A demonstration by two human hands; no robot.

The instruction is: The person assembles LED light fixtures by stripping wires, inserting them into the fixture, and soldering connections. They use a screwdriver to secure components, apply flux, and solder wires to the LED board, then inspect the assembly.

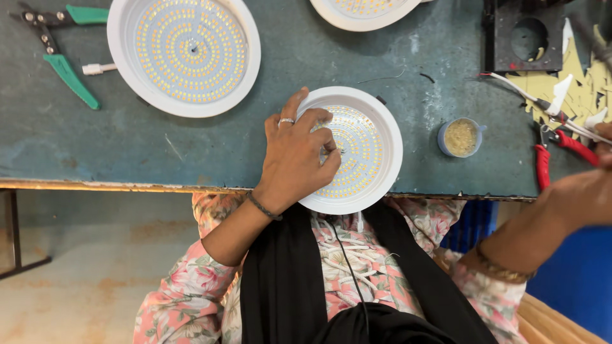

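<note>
We hold our left hand spread flat over the round LED panel at the desk's near edge, fingertips pinching at its centre. Our right hand, at three o'clock, is blurred; we cannot tell its grip. The centre fitting looks unfinished; two panels at twelve o'clock lie apart.

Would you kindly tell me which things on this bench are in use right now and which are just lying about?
In use:
- round white LED lamp at the table edge, under the left hand
- red-handled pliers, nearest the right hand

Lying about:
- second LED lamp
- third lamp at the top edge
- green-handled pliers
- small blue cup
- black block with a hole
</note>
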